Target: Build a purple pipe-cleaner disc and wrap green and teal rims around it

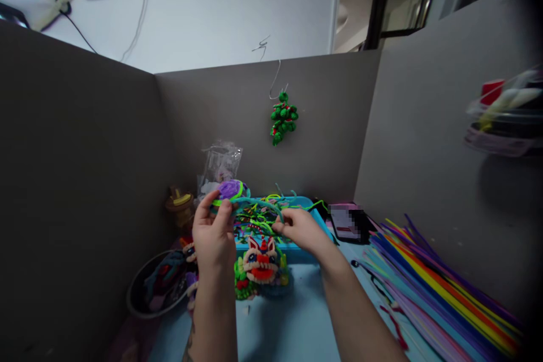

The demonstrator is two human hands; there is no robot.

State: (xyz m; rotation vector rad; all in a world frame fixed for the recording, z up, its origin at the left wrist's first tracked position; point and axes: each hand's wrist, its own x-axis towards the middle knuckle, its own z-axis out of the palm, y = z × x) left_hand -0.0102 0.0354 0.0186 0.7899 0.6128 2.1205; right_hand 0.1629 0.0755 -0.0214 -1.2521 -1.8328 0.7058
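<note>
Raised over the desk, my left hand (212, 229) pinches a rounded purple pipe-cleaner piece (230, 189) edged in bright yellow-green. From this piece a teal pipe cleaner (259, 201) arcs to the right. My right hand (300, 230) has its fingers closed on the far end of that strand. Below and between the hands sits a lion-dance head figure (261, 263) in red, cream and dark blue, with a green fuzzy piece (243, 283) beside it. My left wrist and forearm hide part of the things on the left.
A blue tray (323, 227) of tangled pipe-cleaner scraps lies behind the hands. Long coloured pipe cleaners (445, 288) spread at right, near a phone (345, 222). A round bin (138, 305) stands left. A green ornament (283, 119) hangs on the grey partition (331, 119).
</note>
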